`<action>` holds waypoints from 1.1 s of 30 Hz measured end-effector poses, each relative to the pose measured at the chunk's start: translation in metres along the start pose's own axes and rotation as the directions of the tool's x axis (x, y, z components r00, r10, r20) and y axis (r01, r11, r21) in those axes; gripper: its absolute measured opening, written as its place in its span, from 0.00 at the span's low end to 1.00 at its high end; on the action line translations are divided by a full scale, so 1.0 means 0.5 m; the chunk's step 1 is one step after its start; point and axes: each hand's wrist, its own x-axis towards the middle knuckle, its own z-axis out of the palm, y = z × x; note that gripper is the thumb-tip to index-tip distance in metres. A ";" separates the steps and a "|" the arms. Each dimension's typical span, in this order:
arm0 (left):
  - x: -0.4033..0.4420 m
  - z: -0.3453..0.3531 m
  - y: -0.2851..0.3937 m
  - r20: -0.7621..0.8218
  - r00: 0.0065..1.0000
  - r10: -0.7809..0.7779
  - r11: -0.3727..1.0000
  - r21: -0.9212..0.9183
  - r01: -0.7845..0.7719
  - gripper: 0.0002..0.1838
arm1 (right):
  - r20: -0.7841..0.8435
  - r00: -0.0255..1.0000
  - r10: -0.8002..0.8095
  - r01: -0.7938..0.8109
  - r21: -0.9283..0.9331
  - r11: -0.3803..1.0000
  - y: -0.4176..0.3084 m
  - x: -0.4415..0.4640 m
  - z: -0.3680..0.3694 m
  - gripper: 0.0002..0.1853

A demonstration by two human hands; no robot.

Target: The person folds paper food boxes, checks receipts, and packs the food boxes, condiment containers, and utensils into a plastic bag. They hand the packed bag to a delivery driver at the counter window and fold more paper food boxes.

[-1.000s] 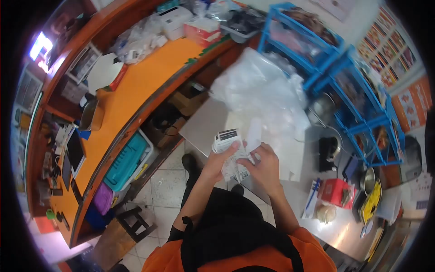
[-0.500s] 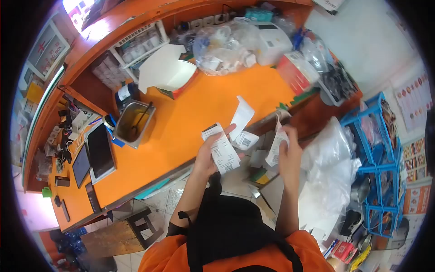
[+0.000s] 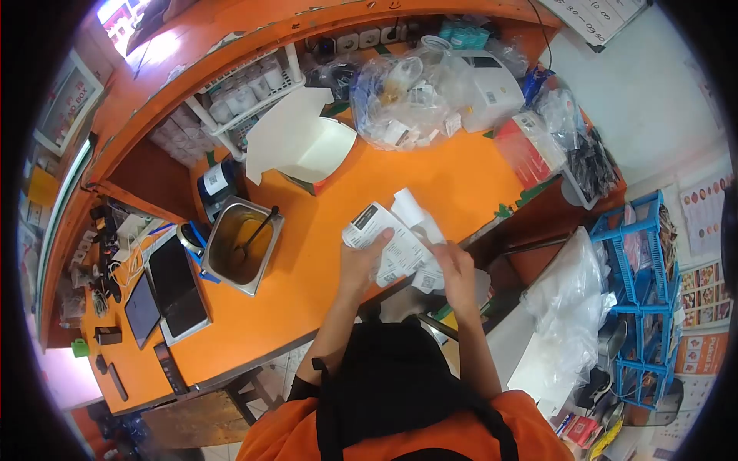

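Note:
My left hand (image 3: 361, 265) is closed on a fanned stack of printed receipts (image 3: 393, 247), thumb across the front one. Close by on the right, my right hand (image 3: 457, 275) pinches a receipt (image 3: 430, 278) at the lower right of the stack; its fingertips partly hide where the papers meet. A curled strip of receipt paper (image 3: 415, 213) rises behind the stack. Both hands are over the front edge of the orange counter (image 3: 307, 269).
A metal container (image 3: 231, 265) with a dark-handled utensil stands left on the counter, near two tablets (image 3: 178, 284). Behind are an open white box (image 3: 307, 146), a clear plastic bag (image 3: 400, 100) and a white printer (image 3: 492, 96). Blue racks (image 3: 638, 300) and plastic bags (image 3: 569, 307) are right.
My right hand has moved left and brought its receipt against the stack in my left hand. The camera view has shifted, and both hands are now closer together.

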 end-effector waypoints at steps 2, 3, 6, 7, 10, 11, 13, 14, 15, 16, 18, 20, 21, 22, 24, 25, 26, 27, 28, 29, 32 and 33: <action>0.021 -0.013 0.002 0.019 1.000 0.009 0.999 0.053 -0.010 0.15 | -0.045 0.997 0.061 -0.061 0.002 0.998 -0.010 0.026 0.026 0.10; 0.030 -0.014 0.008 0.023 1.000 0.004 1.000 -0.019 -0.004 0.15 | -0.064 0.998 0.027 -0.026 0.027 0.999 -0.004 0.044 0.038 0.11; 0.056 -0.051 0.031 0.039 0.997 -0.069 0.978 -0.193 0.075 0.16 | -0.263 0.954 -0.144 0.150 -0.001 0.989 0.031 0.151 0.045 0.18; 0.061 -0.063 0.036 0.053 0.989 -0.141 0.945 -0.290 0.151 0.16 | -0.264 0.962 -0.066 0.007 -0.217 0.976 0.030 0.195 0.024 0.20; 0.061 -0.055 0.062 -0.016 0.986 -0.168 0.920 -0.361 0.151 0.20 | -0.203 0.977 0.064 -0.163 -0.519 0.839 0.010 0.220 0.015 0.23; 0.065 -0.056 0.054 -0.011 0.986 -0.168 0.921 -0.358 0.153 0.20 | -0.121 0.984 0.128 -0.175 -0.616 0.768 -0.006 0.219 0.020 0.24; 0.076 -0.054 0.022 -0.078 0.996 0.033 0.997 -0.065 -0.038 0.19 | 0.089 0.995 -0.034 0.076 -0.525 0.848 -0.054 0.163 0.052 0.24; 0.081 -0.045 0.021 -0.072 0.997 0.032 0.997 -0.066 -0.036 0.19 | 0.160 0.978 -0.130 0.189 -0.442 0.877 -0.045 0.144 0.078 0.23; 0.087 -0.036 0.020 -0.100 0.993 0.056 0.998 -0.034 -0.060 0.19 | 0.220 0.948 -0.229 0.295 -0.350 0.889 -0.028 0.130 0.095 0.21; 0.096 -0.026 0.021 -0.124 0.989 0.083 0.996 -0.001 -0.084 0.18 | 0.209 0.950 -0.230 0.293 -0.354 0.888 -0.013 0.123 0.092 0.21; 0.147 -0.024 0.024 -0.179 0.981 0.082 0.995 0.077 -0.069 0.16 | 0.097 0.993 0.061 -0.033 -0.268 0.963 0.009 0.115 0.077 0.20; 0.210 -0.021 0.045 -0.098 0.863 0.496 0.862 0.175 -0.476 0.16 | 0.084 0.991 0.105 -0.091 -0.161 0.983 0.025 0.100 0.025 0.17; 0.240 -0.020 0.057 -0.076 0.870 0.486 0.867 0.168 -0.469 0.16 | 0.104 0.984 0.146 -0.149 0.019 0.989 0.039 0.092 0.001 0.16; 0.273 -0.019 0.070 0.038 0.909 0.414 0.840 0.368 -0.398 0.21 | 0.125 0.976 0.177 -0.200 0.198 0.960 0.046 0.084 -0.022 0.15; 0.322 -0.031 0.107 0.196 0.973 0.123 0.564 0.793 -0.231 0.32 | 0.097 0.972 0.212 -0.232 0.340 0.911 0.030 0.060 -0.058 0.13; 0.340 -0.035 0.134 0.189 0.979 -0.073 0.280 0.946 -0.162 0.38 | 0.015 0.973 0.231 -0.213 0.451 0.867 0.031 0.047 -0.070 0.11; 0.341 -0.027 0.161 0.189 0.970 -0.151 0.199 0.967 -0.158 0.41 | -0.067 0.964 0.256 -0.177 0.554 0.813 0.034 0.033 -0.083 0.11; 0.329 -0.012 0.184 0.185 0.957 -0.226 0.112 0.980 -0.163 0.43 | -0.071 0.956 0.286 -0.177 0.638 0.750 0.040 0.019 -0.099 0.16; 0.305 0.006 0.192 0.137 0.990 -0.019 0.026 0.990 -0.137 0.41 | -0.121 0.950 0.289 -0.148 0.641 0.753 0.043 0.003 -0.111 0.16; 0.281 0.013 0.188 0.104 0.976 0.193 -0.047 0.994 -0.097 0.40 | -0.246 0.924 0.292 -0.070 0.644 0.762 0.046 -0.017 -0.119 0.20; 0.207 0.048 0.220 0.322 0.947 0.003 -0.036 0.946 -0.321 0.35 | -0.504 0.859 0.091 0.164 0.439 0.884 0.015 -0.081 -0.173 0.40; 0.147 0.093 0.201 0.228 0.974 -0.010 0.131 0.966 -0.225 0.33 | -0.575 0.818 0.006 0.232 0.339 0.912 0.005 -0.105 -0.191 0.43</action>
